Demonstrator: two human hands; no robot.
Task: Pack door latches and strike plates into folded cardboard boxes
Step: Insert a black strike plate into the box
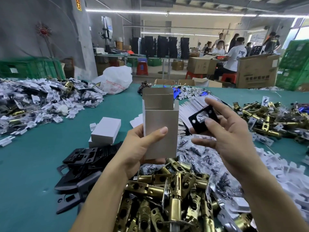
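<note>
Plainly, the left hand [142,148] gripped an upright white cardboard box [160,121] with its top flap open, while the right hand [230,136] pinched a flat black metal strike plate [203,120] just beside its mouth. Red print on a white plastic bag [115,81] began "Guan"; the rest was blurred. Brass door latches [167,198] lay heaped on the teal table [33,164] in a strip-lit workshop.
</note>
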